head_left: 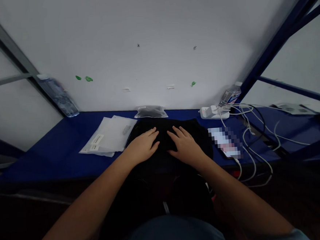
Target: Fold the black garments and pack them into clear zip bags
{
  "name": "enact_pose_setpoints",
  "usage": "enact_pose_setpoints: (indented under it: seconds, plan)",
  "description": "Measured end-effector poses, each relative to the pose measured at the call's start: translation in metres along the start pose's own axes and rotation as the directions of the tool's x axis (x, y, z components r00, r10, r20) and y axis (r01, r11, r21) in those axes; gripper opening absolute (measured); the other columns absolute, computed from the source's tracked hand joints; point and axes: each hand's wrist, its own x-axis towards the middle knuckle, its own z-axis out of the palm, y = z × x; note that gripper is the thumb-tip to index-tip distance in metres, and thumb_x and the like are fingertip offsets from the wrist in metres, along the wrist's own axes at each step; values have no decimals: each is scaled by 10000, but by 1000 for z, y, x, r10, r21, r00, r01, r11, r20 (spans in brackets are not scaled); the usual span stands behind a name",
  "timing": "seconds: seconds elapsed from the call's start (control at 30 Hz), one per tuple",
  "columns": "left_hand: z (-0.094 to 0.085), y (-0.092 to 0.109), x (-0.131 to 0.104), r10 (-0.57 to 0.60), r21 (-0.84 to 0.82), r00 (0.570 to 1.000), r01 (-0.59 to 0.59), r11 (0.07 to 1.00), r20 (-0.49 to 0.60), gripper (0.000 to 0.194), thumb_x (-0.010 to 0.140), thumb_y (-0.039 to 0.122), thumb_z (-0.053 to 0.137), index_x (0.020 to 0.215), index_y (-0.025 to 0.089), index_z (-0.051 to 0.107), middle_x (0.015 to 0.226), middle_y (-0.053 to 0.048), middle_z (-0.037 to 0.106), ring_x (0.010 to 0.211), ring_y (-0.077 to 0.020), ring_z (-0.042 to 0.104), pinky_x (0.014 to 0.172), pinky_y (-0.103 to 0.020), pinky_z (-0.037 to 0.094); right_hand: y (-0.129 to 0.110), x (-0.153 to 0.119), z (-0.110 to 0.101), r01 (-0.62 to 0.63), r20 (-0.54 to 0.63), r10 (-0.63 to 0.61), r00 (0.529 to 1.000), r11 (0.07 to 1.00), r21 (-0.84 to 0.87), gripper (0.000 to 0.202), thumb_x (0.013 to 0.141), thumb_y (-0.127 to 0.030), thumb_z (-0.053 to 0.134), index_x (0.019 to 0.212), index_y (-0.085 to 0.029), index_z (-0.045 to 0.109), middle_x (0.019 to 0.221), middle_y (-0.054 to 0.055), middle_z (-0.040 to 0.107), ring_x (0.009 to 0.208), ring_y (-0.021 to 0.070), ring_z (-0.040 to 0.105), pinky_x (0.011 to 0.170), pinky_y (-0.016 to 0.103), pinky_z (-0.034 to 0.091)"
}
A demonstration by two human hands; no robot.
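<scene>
A piece of black cloth (165, 134), perhaps a garment, lies spread on the blue tabletop in front of me; its folds are too dark to make out. My left hand (143, 146) rests on its left part, palm down with fingers stretched out. On the right part lies my right hand (185, 144), also flat, fingers spread. Neither hand grips anything. Just left of the cloth are flat, frosted plastic bags (110, 134) with white labels, stacked unevenly. Behind the cloth sits a filled frosted bag (151, 112) with something grey inside.
A phone (224, 141) on a charging cable lies right of the cloth. Behind it stand a white power strip (214, 112) and a bottle (231, 94), with loose white cables (251, 153) trailing off the edge. Another bottle (58, 96) stands at the back left. A white wall closes off the back.
</scene>
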Motion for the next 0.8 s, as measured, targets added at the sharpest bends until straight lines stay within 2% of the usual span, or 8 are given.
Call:
enact_pose_setpoints:
  seconds: [0.13, 0.3, 0.43, 0.5, 0.6, 0.7, 0.8]
  plan:
    - [3, -5, 1, -20, 7, 999, 19, 1000, 36, 547, 966, 239, 420, 1481, 63, 465, 1601, -170, 388, 1466, -267, 409, 1193, -418, 384, 3, -1, 6, 18, -11, -17, 1000, 994, 112, 695, 837, -303, 726, 1471, -122, 508, 1575, 224, 404, 1507, 356, 303, 1210, 535, 309]
    - [5, -10, 2, -36, -43, 999, 36, 998, 13, 542, 955, 200, 405, 1479, 75, 454, 1593, -172, 400, 1455, -263, 426, 1190, -427, 394, 0, -1, 4, 5, -86, 15, 996, 974, 226, 676, 822, -276, 737, 1451, -135, 533, 1572, 205, 411, 1473, 361, 364, 1198, 538, 345]
    - [11, -14, 4, -7, -15, 1000, 7, 1000, 9, 699, 832, 49, 458, 1524, 93, 373, 1634, -167, 319, 1486, -263, 372, 1195, -395, 386, 13, -3, 1, -28, -62, 47, 997, 960, 280, 693, 802, -151, 676, 1474, -160, 508, 1579, 180, 408, 1450, 324, 409, 1179, 509, 386]
    - [14, -17, 9, 0, 28, 1000, 0, 1000, -8, 739, 795, 22, 487, 1523, 69, 364, 1594, -196, 376, 1473, -291, 388, 1190, -413, 388, 18, -3, 1, -36, -13, 42, 999, 955, 295, 736, 775, -125, 669, 1488, -172, 496, 1598, 175, 379, 1426, 323, 445, 1156, 495, 420]
    - [15, -20, 22, 1, 65, 1000, 0, 998, -22, 663, 809, 11, 466, 1469, 73, 451, 1429, -186, 562, 1330, -286, 552, 1121, -421, 454, 22, -1, 2, -27, 14, 23, 1000, 959, 281, 720, 756, -58, 609, 1459, -201, 541, 1590, 138, 406, 1394, 304, 490, 1153, 477, 430]
    - [10, -17, 36, 34, 80, 997, -29, 996, -63, 589, 840, -1, 398, 1402, 102, 541, 1312, -157, 645, 1206, -259, 635, 1049, -410, 503, 24, 0, 3, 8, -42, 4, 999, 962, 271, 673, 763, -8, 530, 1409, -185, 595, 1536, 125, 486, 1387, 276, 502, 1174, 462, 415]
    - [3, -12, 47, 146, 77, 978, -136, 988, -151, 593, 849, -8, 379, 1405, 112, 545, 1385, -153, 615, 1273, -254, 594, 1094, -417, 470, 28, -3, 4, 22, -144, 14, 990, 969, 245, 673, 754, 9, 502, 1398, -159, 603, 1528, 137, 495, 1404, 276, 480, 1187, 478, 398]
